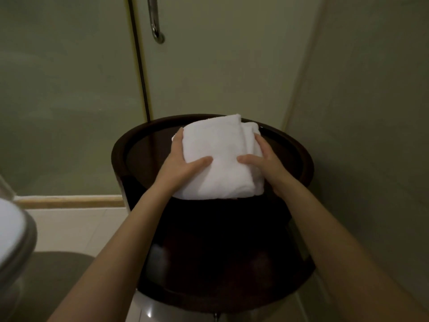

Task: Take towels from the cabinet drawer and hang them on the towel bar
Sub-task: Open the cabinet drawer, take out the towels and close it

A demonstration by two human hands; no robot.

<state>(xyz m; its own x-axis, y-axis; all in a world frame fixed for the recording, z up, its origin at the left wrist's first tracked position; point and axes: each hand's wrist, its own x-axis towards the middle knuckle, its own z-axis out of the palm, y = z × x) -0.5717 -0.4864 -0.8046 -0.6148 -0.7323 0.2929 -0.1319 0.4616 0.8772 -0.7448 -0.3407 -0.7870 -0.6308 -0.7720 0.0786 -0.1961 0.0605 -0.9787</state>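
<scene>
A folded white towel (218, 156) lies over the top of a dark round wooden cabinet (144, 156), a second folded layer showing at its right edge. My left hand (183, 163) grips the towel's left side, thumb on top and fingers along the edge. On the right side my right hand (262, 159) holds it the same way, with the thumb lying across the cloth. A chrome bar (155, 22) hangs vertically on the glass door at the top.
A frosted glass shower door (69, 89) stands behind the cabinet, with a wall (371, 112) on the right. A white toilet lid (11, 233) is at the lower left. Pale floor tiles (76, 226) lie between the toilet and the cabinet.
</scene>
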